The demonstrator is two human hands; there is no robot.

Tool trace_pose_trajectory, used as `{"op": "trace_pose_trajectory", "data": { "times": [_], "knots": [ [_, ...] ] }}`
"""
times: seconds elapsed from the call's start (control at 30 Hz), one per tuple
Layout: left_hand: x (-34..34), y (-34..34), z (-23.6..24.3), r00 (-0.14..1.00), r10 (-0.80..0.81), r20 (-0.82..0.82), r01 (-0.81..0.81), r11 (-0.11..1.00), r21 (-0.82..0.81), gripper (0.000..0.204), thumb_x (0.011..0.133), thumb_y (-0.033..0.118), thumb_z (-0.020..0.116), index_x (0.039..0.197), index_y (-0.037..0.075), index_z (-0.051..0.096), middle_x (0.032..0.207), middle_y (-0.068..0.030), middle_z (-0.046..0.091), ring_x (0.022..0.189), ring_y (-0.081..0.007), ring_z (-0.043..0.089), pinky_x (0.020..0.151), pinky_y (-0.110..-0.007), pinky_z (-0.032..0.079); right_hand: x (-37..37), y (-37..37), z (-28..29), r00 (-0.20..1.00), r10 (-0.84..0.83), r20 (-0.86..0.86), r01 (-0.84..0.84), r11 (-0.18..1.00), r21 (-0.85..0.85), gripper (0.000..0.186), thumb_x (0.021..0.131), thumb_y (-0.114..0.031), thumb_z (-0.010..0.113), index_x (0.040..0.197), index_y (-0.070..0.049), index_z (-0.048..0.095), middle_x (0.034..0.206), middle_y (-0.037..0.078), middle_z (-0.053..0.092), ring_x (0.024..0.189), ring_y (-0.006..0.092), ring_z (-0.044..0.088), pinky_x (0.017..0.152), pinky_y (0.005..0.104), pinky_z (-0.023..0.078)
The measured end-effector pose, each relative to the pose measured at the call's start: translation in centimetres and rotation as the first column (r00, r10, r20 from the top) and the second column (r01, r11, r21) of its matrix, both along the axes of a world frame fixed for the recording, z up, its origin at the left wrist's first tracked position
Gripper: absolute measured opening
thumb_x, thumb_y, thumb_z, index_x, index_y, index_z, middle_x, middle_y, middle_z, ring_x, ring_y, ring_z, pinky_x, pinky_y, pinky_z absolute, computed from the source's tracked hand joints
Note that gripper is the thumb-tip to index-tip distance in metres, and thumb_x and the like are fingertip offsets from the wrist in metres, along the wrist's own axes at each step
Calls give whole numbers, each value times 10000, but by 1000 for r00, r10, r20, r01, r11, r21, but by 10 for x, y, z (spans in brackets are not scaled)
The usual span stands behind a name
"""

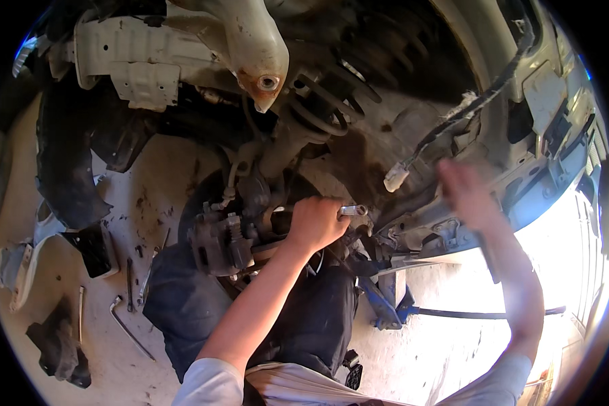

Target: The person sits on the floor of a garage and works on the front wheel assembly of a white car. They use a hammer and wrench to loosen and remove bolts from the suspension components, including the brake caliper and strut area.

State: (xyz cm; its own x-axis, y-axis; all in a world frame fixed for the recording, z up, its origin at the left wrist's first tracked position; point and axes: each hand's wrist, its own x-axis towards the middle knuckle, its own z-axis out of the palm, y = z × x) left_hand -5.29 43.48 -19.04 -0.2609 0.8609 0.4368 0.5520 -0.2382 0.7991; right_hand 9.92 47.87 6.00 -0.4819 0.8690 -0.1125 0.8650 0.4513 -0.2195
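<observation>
In the head view, the left hand (320, 222) is clamped around a metal wrench (353, 210), whose ring end sticks out to the right of the fist, at the middle of the wheel-well area; whether the ring sits on a bolt, I cannot tell. The right hand (461, 189) is raised well apart from the left, to its upper right, and blurred; I cannot tell whether its fingers are spread or closed, or if it holds anything. Just left of it, a white connector (396, 177) hangs from a frayed dark cable (453, 120).

Left of the left hand is a brake caliper (235, 247), and above it a coil spring (337, 127). On the floor (440, 352) at right stands a blue jack (384, 304) with a long dark handle (484, 314). At left lie a bent wrench (132, 335) and a straight rod (81, 314), near 1 torn black piece (59, 345). The person's 2 dark-trousered legs (314, 318) show below the caliper.
</observation>
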Motion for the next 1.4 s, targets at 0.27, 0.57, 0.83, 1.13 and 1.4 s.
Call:
{"op": "trace_pose_trajectory", "data": {
  "times": [0.27,0.57,0.83,1.13,1.4],
  "knots": [
    [1,-8,0,1000,-3,-2,3,1000,7,143,706,221,620,684,81,604,637,-136,605,662,-351,616,609,-459,487,-17,-23,24,906,168,388,-194,980,30,419,961,-366,453,968,24,603,855,248,624,873,421,593,772,462,455],
    [9,-7,-8,999,-13,-40,14,1000,13,114,710,181,613,666,80,584,616,-114,598,642,-333,616,588,-436,485,16,-12,-30,923,201,328,-209,978,-10,436,972,-370,419,1049,22,593,963,275,626,944,415,597,847,474,448],
    [6,-9,-5,999,-14,-39,16,999,51,118,713,170,625,665,73,576,625,-116,602,633,-331,614,591,-433,486,17,3,13,972,125,197,-193,903,384,425,957,-379,462,1075,9,591,956,236,649,948,396,609,835,483,451],
    [9,-12,-12,998,10,-66,-4,996,91,125,686,169,636,641,81,560,602,-112,577,636,-332,594,605,-438,476,13,-23,-20,949,187,254,-213,974,80,351,954,-317,479,990,6,612,857,219,664,829,415,626,724,499,444],
    [10,-13,-12,998,-16,-64,21,996,87,132,687,150,639,625,75,550,602,-113,577,634,-326,595,610,-439,475,43,8,-4,838,303,454,-544,525,654,341,949,-287,489,1077,12,593,938,231,647,892,365,620,781,461,471]
  ]
}}
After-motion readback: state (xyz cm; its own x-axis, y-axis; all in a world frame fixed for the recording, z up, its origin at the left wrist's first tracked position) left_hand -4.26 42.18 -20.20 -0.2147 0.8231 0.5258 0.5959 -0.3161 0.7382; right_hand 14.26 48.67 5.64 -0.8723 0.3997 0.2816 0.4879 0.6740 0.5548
